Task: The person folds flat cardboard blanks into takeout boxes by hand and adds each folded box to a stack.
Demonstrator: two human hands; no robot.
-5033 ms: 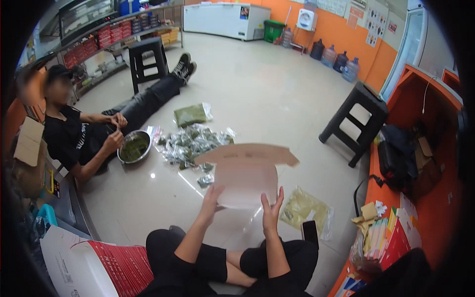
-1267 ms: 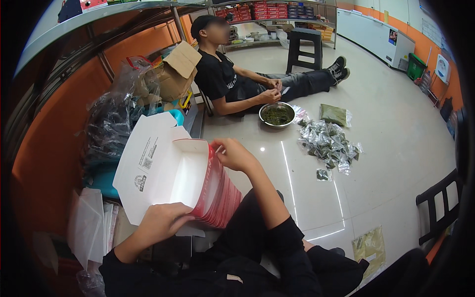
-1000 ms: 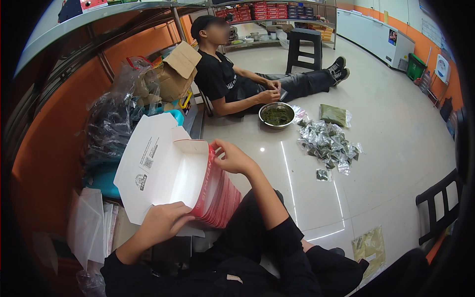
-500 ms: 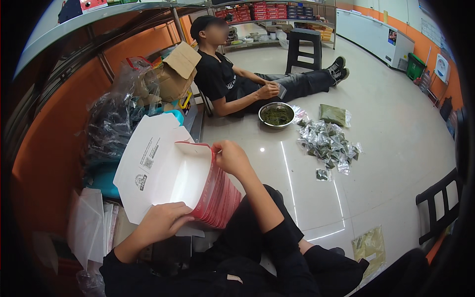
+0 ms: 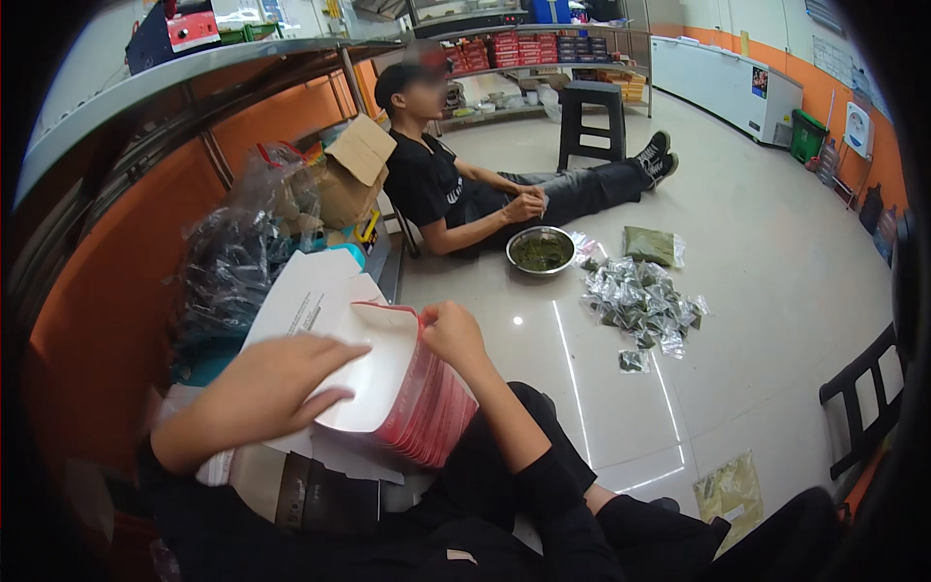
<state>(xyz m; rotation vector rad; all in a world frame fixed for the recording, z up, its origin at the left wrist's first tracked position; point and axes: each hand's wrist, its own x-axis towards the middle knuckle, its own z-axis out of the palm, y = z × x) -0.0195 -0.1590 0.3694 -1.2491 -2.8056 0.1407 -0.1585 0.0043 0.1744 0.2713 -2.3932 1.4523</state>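
Head view: my left hand (image 5: 267,383), fingers spread, hangs over the top box (image 5: 386,380); my right hand (image 5: 454,335) pinches its edge; a light pinch should keep the stack (image 5: 441,419) neat.

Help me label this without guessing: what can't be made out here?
Head view:
Near left part of the top box: hidden by the left hand.
Left fingertips: blurred, so any touch on the box is unclear.
Rim corner at the right hand: covered by that hand.
Whatever the co-worker's hands hold: mostly covered, too small.
Number of layers in the red stack: edges too fine.
Left end of the steel table: cut off by the dark rim.
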